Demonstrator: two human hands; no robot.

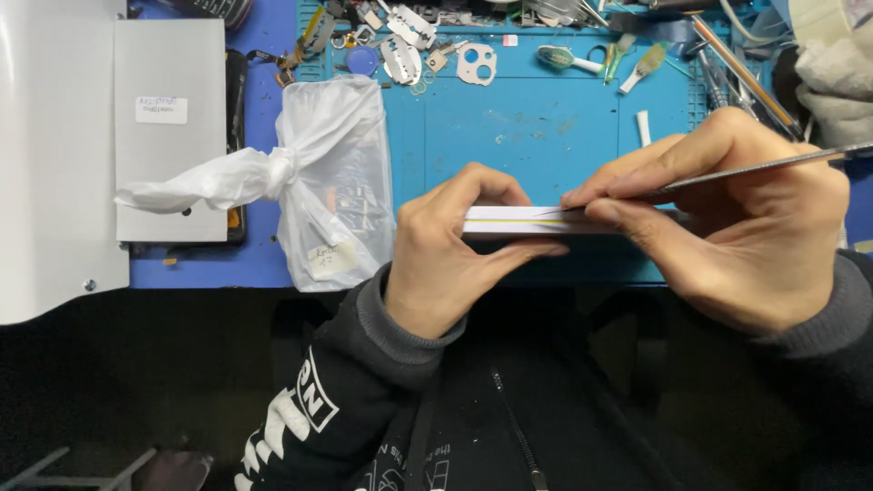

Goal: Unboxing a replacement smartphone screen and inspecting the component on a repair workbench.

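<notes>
From the head view I see my left hand (446, 259) clamped on a thin flat slab (532, 221), held edge-on just above the near part of the blue mat (527, 123), thumb below and fingers curled over the top of its left end. The slab looks like a slim device turned on its side: white faces, with a fine yellowish line running along the seam. I judge it light and rigid but fragile, probably smooth and slippery on its faces, so the grip belongs on the narrow edges near one end, as it is now, leaving the seam free. My right hand (737, 232) is closed on a thin metal tool (755, 169), a long grey rod pinched like a pen, its tip lying at the seam near the middle of the slab; whether it has entered the gap I cannot tell. The tool looks stiff and springy, and a hard push could slip or mar the edge. To the left on the desk lies a knotted white plastic bag (318, 173), soft and crinkled, beside a flat grey panel (168, 127). Small metal parts (405, 41) and brushes (568, 60) are scattered along the mat's far edge.
</notes>
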